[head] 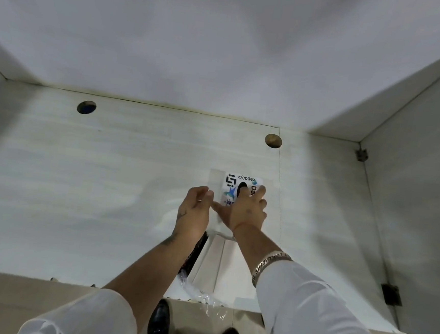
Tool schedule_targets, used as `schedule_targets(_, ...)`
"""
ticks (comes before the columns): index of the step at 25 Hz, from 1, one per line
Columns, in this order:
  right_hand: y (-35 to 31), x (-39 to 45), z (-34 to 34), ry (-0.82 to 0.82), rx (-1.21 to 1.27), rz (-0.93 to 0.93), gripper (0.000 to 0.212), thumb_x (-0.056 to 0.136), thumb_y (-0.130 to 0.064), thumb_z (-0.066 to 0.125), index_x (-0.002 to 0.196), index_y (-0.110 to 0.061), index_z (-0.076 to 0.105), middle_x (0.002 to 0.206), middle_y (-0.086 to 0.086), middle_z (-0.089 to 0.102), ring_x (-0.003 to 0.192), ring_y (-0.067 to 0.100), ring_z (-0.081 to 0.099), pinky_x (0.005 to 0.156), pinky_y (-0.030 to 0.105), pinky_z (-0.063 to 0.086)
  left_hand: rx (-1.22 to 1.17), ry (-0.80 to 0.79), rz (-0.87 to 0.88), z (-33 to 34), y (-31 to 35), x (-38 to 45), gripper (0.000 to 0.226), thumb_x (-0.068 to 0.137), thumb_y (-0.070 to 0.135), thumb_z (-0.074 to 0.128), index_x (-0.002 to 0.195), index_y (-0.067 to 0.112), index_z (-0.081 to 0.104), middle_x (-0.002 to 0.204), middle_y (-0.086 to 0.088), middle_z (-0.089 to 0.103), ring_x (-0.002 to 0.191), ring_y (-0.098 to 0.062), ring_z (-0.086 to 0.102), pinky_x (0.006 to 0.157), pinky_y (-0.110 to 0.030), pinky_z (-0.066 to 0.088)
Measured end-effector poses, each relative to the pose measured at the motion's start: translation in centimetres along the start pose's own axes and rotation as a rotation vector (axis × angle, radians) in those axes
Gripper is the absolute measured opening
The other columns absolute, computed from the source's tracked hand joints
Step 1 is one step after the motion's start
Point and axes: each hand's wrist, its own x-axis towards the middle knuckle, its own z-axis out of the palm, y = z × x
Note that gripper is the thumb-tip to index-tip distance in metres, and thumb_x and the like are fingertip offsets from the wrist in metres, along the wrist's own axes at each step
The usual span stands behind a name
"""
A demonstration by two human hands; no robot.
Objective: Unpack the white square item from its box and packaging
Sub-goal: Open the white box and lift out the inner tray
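Pale desk surface (105, 183): right hand (247, 211) presses spread fingers on white printed sticker sheet (241, 186); left hand (195, 207), beside it, pinches clear plastic sleeve (216, 177).

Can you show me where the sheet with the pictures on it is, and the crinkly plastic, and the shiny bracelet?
White printed sticker sheet (241, 180): head view, on its top part by the code text.
Crumpled clear plastic wrap (208, 299): head view, on its bunched middle at the desk edge.
Engraved metal bracelet (269, 263): head view, on the band's top face.
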Motion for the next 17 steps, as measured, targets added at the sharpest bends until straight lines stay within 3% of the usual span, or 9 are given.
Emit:
schedule_targets(3,0.2,0.4,-0.5,-0.014,0.104,0.022,0.078,0.064,-0.065,0.072,0.128,-0.023,0.055,0.154,0.010,0.019,0.124,0.037,0.047,0.102,0.046,0.046,0.007,-0.008,0.017,-0.9,-0.2,0.1,0.024,0.098,0.033,0.059,0.120,0.022,0.064,0.116,0.002,0.067,0.116,-0.019,0.062,0.108,-0.043,0.048)
schedule_targets(6,0.4,-1.5,-5.3,-0.055,0.774,0.129,0.051,0.058,-0.056,0.072,0.095,-0.020,0.071,0.132,0.010,0.057,0.100,0.026,0.065,0.091,0.041,0.055,-0.047,-0.011,0.031,-1.8,1.5,-0.6,0.027,0.097,0.039,0.061,0.121,0.028,0.063,0.123,0.005,0.065,0.119,-0.016,0.060,0.111,-0.045,0.045)
schedule_targets(7,0.4,-3.0,-7.3,-0.106,1.076,0.162,0.049,0.059,-0.052,0.072,0.095,-0.019,0.072,0.124,0.013,0.066,0.098,0.028,0.068,0.090,0.040,0.056,-0.079,-0.037,0.030,-2.0,2.7,-1.3,0.033,0.095,0.042,0.062,0.125,0.028,0.061,0.129,0.005,0.063,0.121,-0.014,0.058,0.111,-0.044,0.045)
schedule_targets(9,0.6,-6.9,-11.6,-0.360,1.599,0.156,0.054,0.068,-0.047,0.067,0.111,-0.015,0.072,0.121,0.017,0.070,0.110,0.036,0.065,0.095,0.049,0.052,-0.171,-0.138,0.037,-2.3,6.4,-3.4,0.052,0.088,0.052,0.064,0.134,0.028,0.055,0.136,0.005,0.060,0.123,-0.013,0.058,0.106,-0.043,0.048)
schedule_targets(12,1.0,-12.6,-16.2,-0.755,2.024,0.056,0.062,0.083,-0.047,0.057,0.130,-0.009,0.069,0.136,0.024,0.065,0.130,0.046,0.054,0.106,0.062,0.042,-0.382,-0.406,-0.039,-2.6,11.9,-6.9,0.052,0.089,0.054,0.063,0.130,0.023,0.064,0.127,-0.003,0.071,0.113,-0.021,0.068,0.087,-0.041,0.056)
schedule_targets(13,1.0,-14.1,-17.2,-0.799,2.066,0.030,0.063,0.085,-0.049,0.055,0.132,-0.009,0.069,0.139,0.025,0.063,0.134,0.047,0.052,0.110,0.065,0.039,-0.394,-0.490,-0.036,-2.7,13.4,-8.3,0.050,0.090,0.053,0.061,0.128,0.022,0.066,0.123,-0.007,0.073,0.110,-0.023,0.070,0.084,-0.041,0.057)
schedule_targets(15,0.8,-16.1,-18.7,-0.689,2.023,-0.045,0.062,0.085,-0.047,0.052,0.131,-0.010,0.068,0.135,0.024,0.065,0.130,0.045,0.055,0.111,0.065,0.039,-0.292,-0.547,0.034,-2.5,15.5,-11.1,0.054,0.085,0.057,0.067,0.129,0.026,0.064,0.126,-0.006,0.072,0.111,-0.022,0.070,0.082,-0.041,0.059)
schedule_targets(17,0.7,-16.8,-20.2,-0.388,1.823,-0.145,0.058,0.079,-0.042,0.055,0.124,-0.008,0.067,0.122,0.021,0.068,0.115,0.038,0.060,0.101,0.055,0.048,-0.184,-0.483,0.109,-2.2,17.0,-12.6,0.062,0.075,0.063,0.071,0.127,0.033,0.058,0.129,0.000,0.068,0.115,-0.018,0.066,0.083,-0.043,0.061)
